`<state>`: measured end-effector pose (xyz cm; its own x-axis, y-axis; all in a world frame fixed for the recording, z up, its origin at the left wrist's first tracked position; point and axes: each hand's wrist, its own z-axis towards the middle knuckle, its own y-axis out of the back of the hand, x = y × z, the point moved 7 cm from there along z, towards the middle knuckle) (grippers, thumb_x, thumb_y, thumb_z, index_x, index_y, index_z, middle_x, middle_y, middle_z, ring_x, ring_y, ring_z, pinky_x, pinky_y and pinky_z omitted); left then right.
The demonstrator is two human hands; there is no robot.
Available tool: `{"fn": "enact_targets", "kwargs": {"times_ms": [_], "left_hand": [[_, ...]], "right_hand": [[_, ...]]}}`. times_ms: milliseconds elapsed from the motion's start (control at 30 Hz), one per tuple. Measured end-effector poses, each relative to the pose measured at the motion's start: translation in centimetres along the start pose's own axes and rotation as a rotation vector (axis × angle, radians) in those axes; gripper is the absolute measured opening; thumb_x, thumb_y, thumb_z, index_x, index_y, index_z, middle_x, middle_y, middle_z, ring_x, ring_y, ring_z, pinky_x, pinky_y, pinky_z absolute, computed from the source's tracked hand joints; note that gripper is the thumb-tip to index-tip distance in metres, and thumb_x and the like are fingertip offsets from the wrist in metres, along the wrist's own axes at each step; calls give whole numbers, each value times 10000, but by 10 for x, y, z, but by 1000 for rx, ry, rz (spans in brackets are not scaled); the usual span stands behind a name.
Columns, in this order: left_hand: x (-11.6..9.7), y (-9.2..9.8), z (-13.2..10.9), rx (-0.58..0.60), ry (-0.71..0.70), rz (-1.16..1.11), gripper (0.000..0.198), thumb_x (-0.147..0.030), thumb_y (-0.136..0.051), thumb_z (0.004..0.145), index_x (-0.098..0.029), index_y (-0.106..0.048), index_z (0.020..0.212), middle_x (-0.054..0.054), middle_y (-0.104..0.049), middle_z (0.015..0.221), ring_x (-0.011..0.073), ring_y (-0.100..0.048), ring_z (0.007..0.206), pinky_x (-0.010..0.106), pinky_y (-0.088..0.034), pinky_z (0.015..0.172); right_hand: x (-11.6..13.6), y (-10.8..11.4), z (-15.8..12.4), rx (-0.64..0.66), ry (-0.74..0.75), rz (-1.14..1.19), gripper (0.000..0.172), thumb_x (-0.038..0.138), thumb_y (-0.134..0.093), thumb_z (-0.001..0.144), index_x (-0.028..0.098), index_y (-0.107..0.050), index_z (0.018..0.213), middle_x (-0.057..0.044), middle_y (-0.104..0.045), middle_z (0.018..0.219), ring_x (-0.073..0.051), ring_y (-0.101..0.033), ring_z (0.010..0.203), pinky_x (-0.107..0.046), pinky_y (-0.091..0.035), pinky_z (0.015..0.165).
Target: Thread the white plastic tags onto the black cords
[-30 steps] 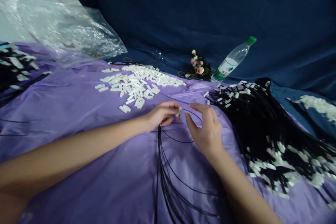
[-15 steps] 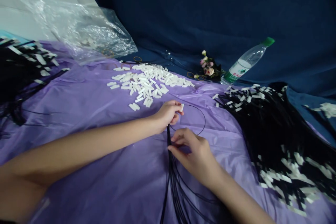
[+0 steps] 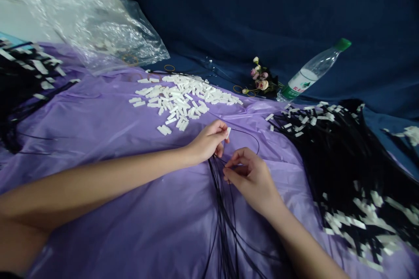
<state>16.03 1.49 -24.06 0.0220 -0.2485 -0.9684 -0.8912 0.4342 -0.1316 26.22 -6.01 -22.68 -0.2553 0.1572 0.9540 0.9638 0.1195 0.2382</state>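
Nearside of white pile [image 3: 176, 95], left hand [image 3: 209, 141] pinches white tab [image 3: 228, 132], black cords [image 3: 223, 218] trailing below; right hand [image 3: 251, 178] pinches looped cord [image 3: 245, 132]. Tabbed bundle [image 3: 330, 161] right of pile looks done; looped cord and pile seem left.

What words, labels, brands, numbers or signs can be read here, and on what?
"农夫": seemingly the red characters on the bottle's label; the rest is blurred.
Green strip below them: too small to read.
White pieces: no print discernible.
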Motion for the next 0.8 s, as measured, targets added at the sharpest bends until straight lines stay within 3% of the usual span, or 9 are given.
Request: {"fn": "enact_targets", "kwargs": {"times_ms": [233,433,600,700,800], "left_hand": [[-1,-3,-2,59,12,83,112,-328,-433,907,-226,-387,911,-31,-529,820,50,-498,397,193,-354,345],[-3,-3,-5,33,89,137,131,-343,-460,894,-233,-407,941,-15,-534,813,60,-484,415,188,-273,325],[2,2,0,-21,181,-3,125,-325,-491,876,-230,-416,907,-16,-524,742,57,-456,414,198,-197,365],[4,3,3,-13,204,-57,118,-303,-506,867,-228,-421,900,-11,-526,738,58,-462,427,207,-177,380],[5,4,3,-9,218,-70,115,-297,-509,871,-227,-418,876,-9,-530,734,53,-456,413,209,-141,376]], "right_hand": [[-1,8,2,-26,-31,208,216,281,-666,762,204,-475,827,57,-539,773,-73,-570,502,-214,-523,457],[0,25,9,-89,-122,564,260,196,-758,676,188,-538,814,47,-630,796,-57,-605,526,-159,-549,497],[-5,49,15,-309,-193,960,212,37,-620,661,175,-592,821,27,-687,745,-81,-685,650,-148,-596,659],[-5,64,15,-476,-158,1114,315,-26,-470,615,151,-607,836,21,-689,710,-77,-700,725,-161,-584,794],[-1,75,14,-534,-124,1183,405,-35,-416,570,148,-613,872,26,-695,729,-68,-699,773,-142,-569,823]]}}
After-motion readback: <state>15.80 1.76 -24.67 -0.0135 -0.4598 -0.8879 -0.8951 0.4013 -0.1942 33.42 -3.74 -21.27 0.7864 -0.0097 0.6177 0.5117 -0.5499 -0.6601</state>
